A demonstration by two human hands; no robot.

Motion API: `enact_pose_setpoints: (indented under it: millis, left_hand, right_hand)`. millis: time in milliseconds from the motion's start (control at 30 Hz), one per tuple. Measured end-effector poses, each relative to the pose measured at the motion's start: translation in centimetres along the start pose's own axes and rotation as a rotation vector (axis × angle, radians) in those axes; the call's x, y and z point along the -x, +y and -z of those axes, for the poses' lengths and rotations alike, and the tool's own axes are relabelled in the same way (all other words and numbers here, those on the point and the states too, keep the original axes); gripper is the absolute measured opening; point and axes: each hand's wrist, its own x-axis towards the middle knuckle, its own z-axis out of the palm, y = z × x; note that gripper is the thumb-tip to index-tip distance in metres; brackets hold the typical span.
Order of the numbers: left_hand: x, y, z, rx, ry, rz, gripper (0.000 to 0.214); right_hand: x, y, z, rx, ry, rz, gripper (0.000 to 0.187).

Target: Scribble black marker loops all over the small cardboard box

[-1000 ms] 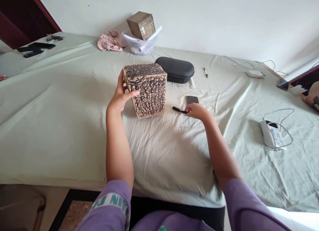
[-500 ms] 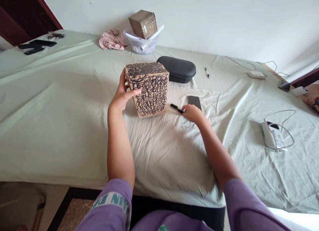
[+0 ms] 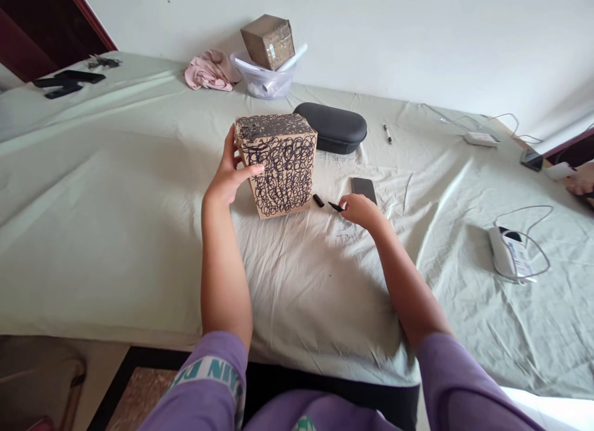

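A cardboard box (image 3: 283, 177) covered in black looped scribbles stands upright on the cloth. My left hand (image 3: 227, 174) grips its left side, thumb across the front face and fingers behind. Right of the box, my right hand (image 3: 359, 209) is closed on a black marker (image 3: 336, 206), its bare tip pointing left. The marker's black cap (image 3: 318, 200) lies apart on the cloth, between the tip and the box. Just behind my right hand lies a dark flat phone-like object (image 3: 364, 188), partly covered by the hand.
Behind the box lies a black hard case (image 3: 331, 129), and a pen (image 3: 387, 134) right of it. Farther back are a clear basin (image 3: 266, 84) with a brown box (image 3: 268, 42) on it and a pink cloth (image 3: 211, 70). A white corded device (image 3: 513, 254) sits at right.
The marker has come out of its cap; the cap now lies separate on the cloth with a gap to the tip. My left hand keeps its hold on the box.
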Motion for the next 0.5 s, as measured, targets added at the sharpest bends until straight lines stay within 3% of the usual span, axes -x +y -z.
enact_pose_setpoints:
  millis: [300, 500]
  left_hand:
    - [0.1, 0.2, 0.0, -0.013, -0.002, -0.001, 0.111]
    - [0.3, 0.5, -0.2, -0.01, 0.012, 0.008, 0.109]
  right_hand:
    - [0.9, -1.2, 0.3, -0.016, -0.077, 0.052, 0.031]
    - [1.5, -3.2, 0.0, -0.024, -0.056, 0.046, 0.031]
